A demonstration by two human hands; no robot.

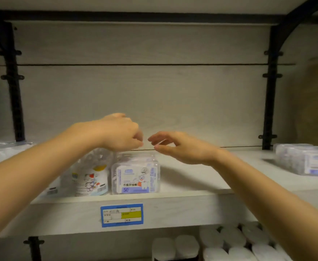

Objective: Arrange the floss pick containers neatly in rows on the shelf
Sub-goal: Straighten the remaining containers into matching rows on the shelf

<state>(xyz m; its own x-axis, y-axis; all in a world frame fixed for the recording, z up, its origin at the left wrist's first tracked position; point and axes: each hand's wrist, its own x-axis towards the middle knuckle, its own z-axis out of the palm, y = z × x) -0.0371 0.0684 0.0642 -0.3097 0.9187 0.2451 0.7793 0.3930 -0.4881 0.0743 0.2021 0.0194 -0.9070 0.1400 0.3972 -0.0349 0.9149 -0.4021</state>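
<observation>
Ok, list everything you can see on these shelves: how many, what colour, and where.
floss pick box: one at the front, clear with a white and purple label, mid-shelf; any behind it can't be counted
cartoon-label pack: one, clear and white, directly left of that box
clear boxes: blurred group, count unclear, far right of the shelf
shelf: one, pale grey
price label: one, blue with a yellow patch, on the shelf's front edge
white rolls: several, lower level, right
uprights: two, black, either side
left hand: fingers curled, above the containers
right hand: fingers relaxed, empty, above the bare shelf
</observation>
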